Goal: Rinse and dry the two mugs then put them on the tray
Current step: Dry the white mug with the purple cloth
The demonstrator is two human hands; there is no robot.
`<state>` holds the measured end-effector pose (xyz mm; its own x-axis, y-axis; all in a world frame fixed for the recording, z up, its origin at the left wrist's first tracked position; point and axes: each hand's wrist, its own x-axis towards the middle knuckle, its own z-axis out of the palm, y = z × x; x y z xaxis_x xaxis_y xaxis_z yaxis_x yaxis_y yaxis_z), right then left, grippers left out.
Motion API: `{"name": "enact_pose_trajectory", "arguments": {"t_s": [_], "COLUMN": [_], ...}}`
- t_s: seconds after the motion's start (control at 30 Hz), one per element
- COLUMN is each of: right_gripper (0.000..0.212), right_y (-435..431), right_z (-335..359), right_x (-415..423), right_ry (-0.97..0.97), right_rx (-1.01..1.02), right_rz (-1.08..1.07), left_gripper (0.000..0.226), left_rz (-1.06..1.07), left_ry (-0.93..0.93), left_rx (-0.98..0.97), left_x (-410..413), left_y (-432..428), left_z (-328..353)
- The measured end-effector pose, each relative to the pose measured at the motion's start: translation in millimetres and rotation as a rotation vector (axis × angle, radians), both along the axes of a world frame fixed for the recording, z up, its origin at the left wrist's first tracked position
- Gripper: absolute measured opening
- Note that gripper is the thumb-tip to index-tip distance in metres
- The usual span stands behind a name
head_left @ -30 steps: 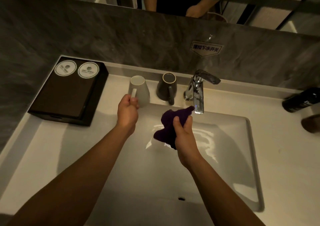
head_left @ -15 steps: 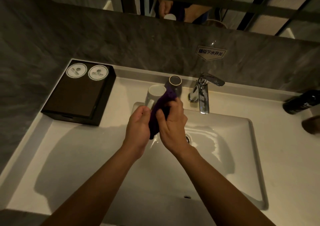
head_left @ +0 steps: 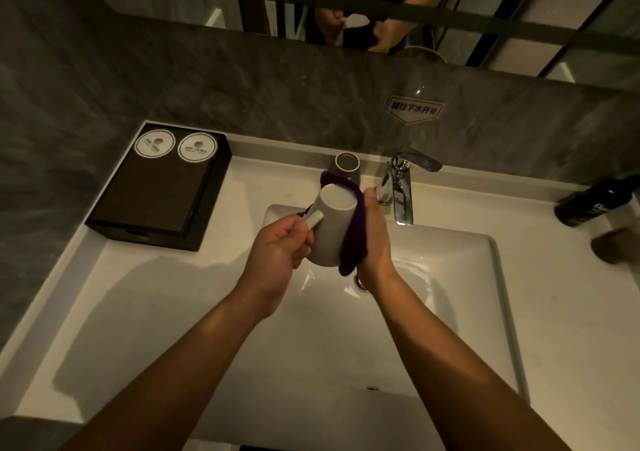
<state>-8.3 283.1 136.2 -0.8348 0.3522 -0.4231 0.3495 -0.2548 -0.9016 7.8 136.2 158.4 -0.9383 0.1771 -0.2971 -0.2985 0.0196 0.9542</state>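
A white mug [head_left: 332, 229] is held above the sink basin [head_left: 207, 295], bottom tilted up and away from me. My left hand [head_left: 280, 253] grips it by the handle. My right hand [head_left: 375, 239] presses a purple cloth [head_left: 353, 243] against the mug's right side and round its back. A dark mug [head_left: 347, 166] stands upside down on the counter behind the basin, left of the tap. The dark tray [head_left: 156, 194] sits at the back left of the counter, with two round paper coasters [head_left: 175, 145] at its far end.
The chrome tap [head_left: 401, 187] stands just right of my hands; no water shows at its spout. A dark bottle [head_left: 595, 201] lies at the right edge of the counter. A mirror above the grey stone wall reflects my hands.
My left hand lifted the white mug off the counter and brought it over the basin. My right hand brought the cloth against it, and the mug has since turned its bottom up.
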Motion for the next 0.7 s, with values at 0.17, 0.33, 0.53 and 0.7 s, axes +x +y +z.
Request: {"name": "enact_pose_trajectory", "arguments": {"t_s": [0.17,0.33,0.53,0.7], "right_gripper": [0.060,0.074,0.051,0.075], "right_y": [-15.8,-10.5,7.2,22.6], "right_z": [-21.4,-18.8,0.0,-2.8], "right_x": [20.7,23.1,12.3,12.4], "right_ry": [0.433,0.421,0.291,0.169], "right_rx": [0.760,0.776,0.111,-0.160], "right_rz": [0.060,-0.051,-0.056,0.044], "left_gripper": [0.034,0.036,0.034,0.029], "left_rz": [0.066,0.014,-0.065,-0.158], "left_ry": [-0.043,0.025,0.045,0.121], "left_rx": [0.038,-0.053,0.049,0.088], "left_x": [2.5,3.4,-5.7,-13.7], "left_y": [18.4,27.9,16.3,5.3], "left_z": [6.9,14.8,17.7,15.5]}}
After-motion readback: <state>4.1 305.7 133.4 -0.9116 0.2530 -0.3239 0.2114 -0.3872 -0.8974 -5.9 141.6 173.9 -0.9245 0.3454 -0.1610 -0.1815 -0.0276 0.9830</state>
